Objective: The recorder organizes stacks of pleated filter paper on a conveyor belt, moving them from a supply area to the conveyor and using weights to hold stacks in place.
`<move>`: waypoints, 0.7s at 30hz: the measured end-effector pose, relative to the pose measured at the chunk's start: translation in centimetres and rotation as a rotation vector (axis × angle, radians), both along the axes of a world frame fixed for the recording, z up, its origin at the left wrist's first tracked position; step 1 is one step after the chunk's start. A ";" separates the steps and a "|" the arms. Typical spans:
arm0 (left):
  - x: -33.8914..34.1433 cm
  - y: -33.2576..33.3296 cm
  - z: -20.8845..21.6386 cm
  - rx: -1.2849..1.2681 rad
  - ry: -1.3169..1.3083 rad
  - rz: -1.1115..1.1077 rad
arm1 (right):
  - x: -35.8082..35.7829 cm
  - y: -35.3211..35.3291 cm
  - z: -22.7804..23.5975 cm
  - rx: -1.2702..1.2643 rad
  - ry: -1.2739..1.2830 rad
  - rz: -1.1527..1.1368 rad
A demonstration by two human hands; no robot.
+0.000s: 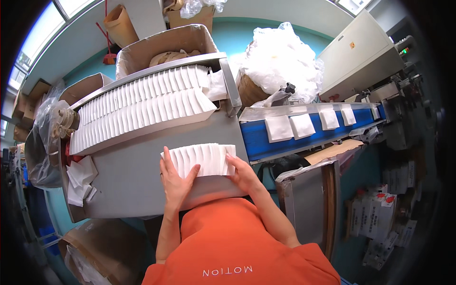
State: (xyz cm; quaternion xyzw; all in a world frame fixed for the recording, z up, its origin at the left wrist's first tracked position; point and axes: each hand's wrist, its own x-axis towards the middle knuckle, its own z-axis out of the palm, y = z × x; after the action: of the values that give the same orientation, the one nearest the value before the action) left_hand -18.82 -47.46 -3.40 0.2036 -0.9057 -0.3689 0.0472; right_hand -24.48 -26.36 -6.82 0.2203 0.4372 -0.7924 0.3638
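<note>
Between my hands, near the front edge of the grey metal table [128, 175], stands a short row of folded white paper napkins [202, 160]. My left hand [176, 179] grips the row's left end, its thumb on the near side. My right hand [243, 173] presses on the right end, with fingers partly hidden behind the paper. Along the table's far side lie two long rows of the same napkins [142, 114], packed upright side by side. At the right, a blue conveyor belt [254, 147] carries several flat folded napkins [302, 126].
Loose white paper [81, 178] lies at the table's left end. Behind the raised metal rim stands a large cardboard box [166, 42]. A heap of clear plastic bags [282, 61] rises beyond the conveyor. A brown bag [107, 247] sits below the table at the left.
</note>
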 end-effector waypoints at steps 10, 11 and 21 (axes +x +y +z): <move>-0.3 0.6 0.2 0.029 0.002 -0.060 | -0.6 1.5 -0.1 0.246 0.181 0.186; -0.3 0.7 0.1 0.032 0.012 -0.054 | -0.7 1.0 0.3 0.183 0.121 0.084; -0.5 1.3 0.6 0.137 0.027 -0.121 | -1.2 1.4 -1.4 0.480 0.406 -0.065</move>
State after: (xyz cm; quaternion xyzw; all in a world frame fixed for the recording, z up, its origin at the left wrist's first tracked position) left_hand -19.29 -46.14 -2.83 0.1461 -0.8882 -0.4350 0.0229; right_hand -25.65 -24.98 -8.21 0.1512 0.6682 -0.7055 0.1814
